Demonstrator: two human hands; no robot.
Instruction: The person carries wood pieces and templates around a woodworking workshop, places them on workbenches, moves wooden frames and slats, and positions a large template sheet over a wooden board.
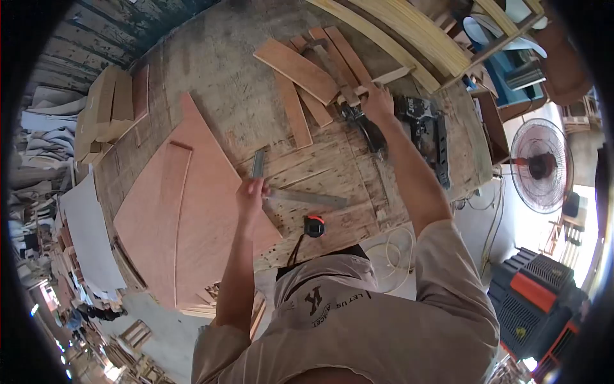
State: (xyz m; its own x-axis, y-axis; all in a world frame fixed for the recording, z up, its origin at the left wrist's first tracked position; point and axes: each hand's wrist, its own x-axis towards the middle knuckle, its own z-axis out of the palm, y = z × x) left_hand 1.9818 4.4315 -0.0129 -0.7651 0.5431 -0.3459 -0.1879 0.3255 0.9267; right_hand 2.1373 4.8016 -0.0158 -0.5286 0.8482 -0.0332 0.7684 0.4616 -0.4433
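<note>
Big panel (214,192) sits left on the surface (220,70), metal square (307,198) just right of it, tape measure (314,226) nearer, loose boards (297,69) piled far, fan (541,165) off right.

Person in loose greyish-beige T-shirt (384,333), dark print (313,299) on front, large K-like letter plus small capitals starting "LET US", rest unclear, short wide sleeves (448,259) stopping near elbows, well back from fingers (258,184), left hand (250,194) and right hand (378,107) bare.
</note>
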